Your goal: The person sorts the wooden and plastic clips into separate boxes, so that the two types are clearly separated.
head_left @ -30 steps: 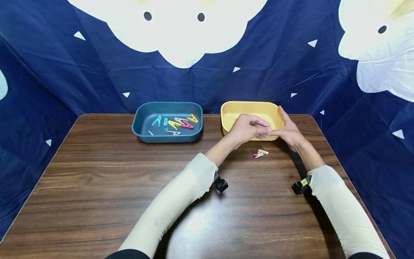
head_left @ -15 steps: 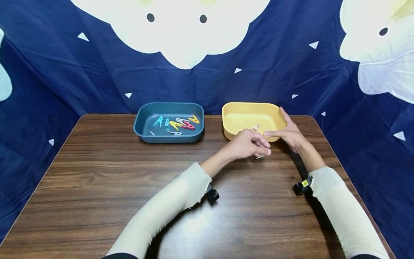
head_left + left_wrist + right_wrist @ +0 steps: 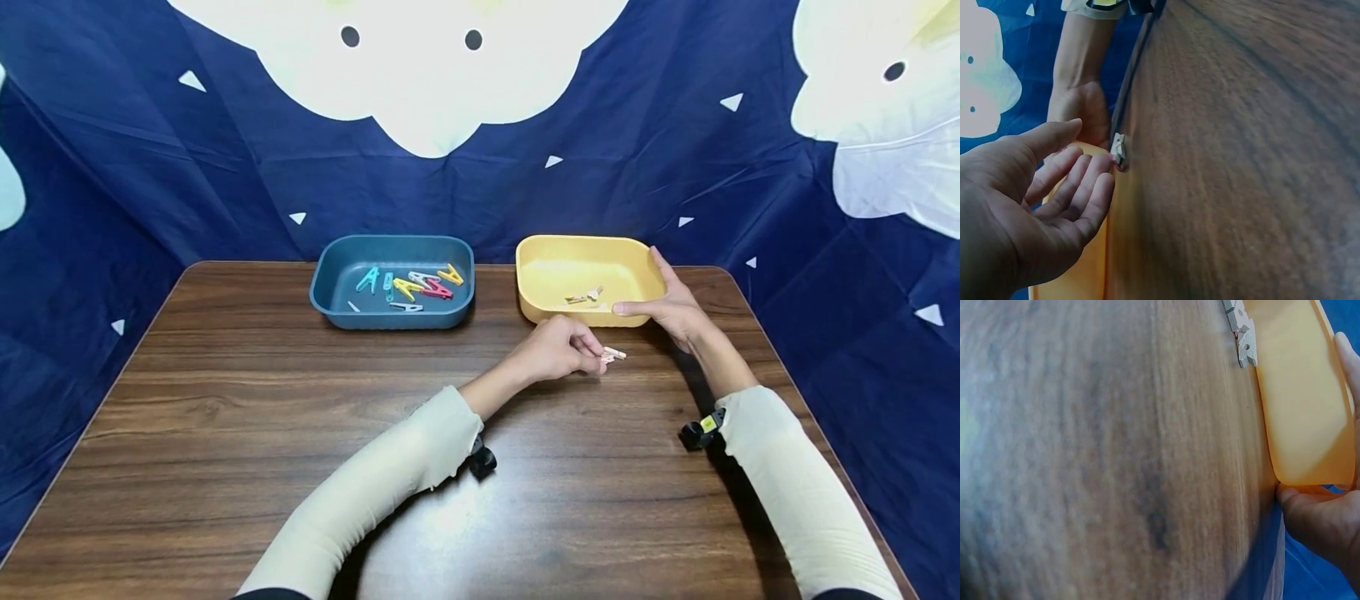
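My left hand (image 3: pixel 561 348) is at a small cluster of pale mini clothespins (image 3: pixel 613 354) on the table, in front of the yellow bin (image 3: pixel 528 308). In the left wrist view its fingers are loosely bent and the thumb stands apart from them. One clothespin (image 3: pixel 1119 147), pink at its end, lies right by the fingertips; whether they touch cannot be told. My right hand (image 3: pixel 675 308) holds the bin's right end, thumb along the front wall and fingers on the far side. A few pale clothespins (image 3: pixel 576 299) lie inside that bin.
Left of the yellow bin stands a dark blue bin (image 3: pixel 322 300) holding several larger clothespins (image 3: pixel 437 289) in turquoise, yellow, red and white. Both bins sit near the back edge of the wooden table (image 3: pixel 225 417). Behind hangs a blue printed cloth (image 3: pixel 480 200).
My left hand has come from over the yellow bin down to the clothespins on the table. Pale clothespins inside that bin are now uncovered. The right hand has stayed on the bin.
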`<state>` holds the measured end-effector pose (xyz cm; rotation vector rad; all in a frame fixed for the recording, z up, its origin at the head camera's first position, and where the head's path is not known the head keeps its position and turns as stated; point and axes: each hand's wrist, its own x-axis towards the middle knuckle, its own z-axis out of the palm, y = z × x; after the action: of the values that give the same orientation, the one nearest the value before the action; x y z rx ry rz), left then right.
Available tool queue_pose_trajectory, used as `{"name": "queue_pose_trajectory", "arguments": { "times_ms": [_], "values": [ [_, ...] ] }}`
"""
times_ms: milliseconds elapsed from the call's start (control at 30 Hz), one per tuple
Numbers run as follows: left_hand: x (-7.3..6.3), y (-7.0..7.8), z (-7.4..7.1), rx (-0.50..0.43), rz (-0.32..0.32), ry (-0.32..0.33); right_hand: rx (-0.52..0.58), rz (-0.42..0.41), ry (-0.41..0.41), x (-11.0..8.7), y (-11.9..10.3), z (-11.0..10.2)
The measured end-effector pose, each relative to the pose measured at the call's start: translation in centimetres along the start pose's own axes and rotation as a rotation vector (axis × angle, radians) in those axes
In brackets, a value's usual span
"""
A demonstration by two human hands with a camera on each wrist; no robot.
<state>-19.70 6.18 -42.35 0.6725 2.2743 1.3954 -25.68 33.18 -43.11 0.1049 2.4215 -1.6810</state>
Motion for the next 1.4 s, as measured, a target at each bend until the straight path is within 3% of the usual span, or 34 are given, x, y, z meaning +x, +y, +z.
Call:
{"name": "queue_pose_trajectory", "arguments": {
  "times_ms": [500, 900, 1167, 1400],
  "values": [
    [0.1, -0.8, 0.5, 0.034, -0.053, 0.052, 0.013, -0.007, 0.006, 0.1, 0.0, 0.1],
    [3.7, -4.7, 2.7, 0.087, -0.064, 0.064, 0.014, -0.006, 0.002, 0.1, 0.0, 0.2],
    [4.4, -4.7, 3.3, 0.185, -0.079, 0.075, 0.032, -0.005, -0.001, 0.0, 0.0, 0.2],
    [4.2, -4.2, 3.1, 0.207, -0.079, 0.068, 0.04, -0.006, -0.004, -0.1, -0.1, 0.2]
  ]
}}
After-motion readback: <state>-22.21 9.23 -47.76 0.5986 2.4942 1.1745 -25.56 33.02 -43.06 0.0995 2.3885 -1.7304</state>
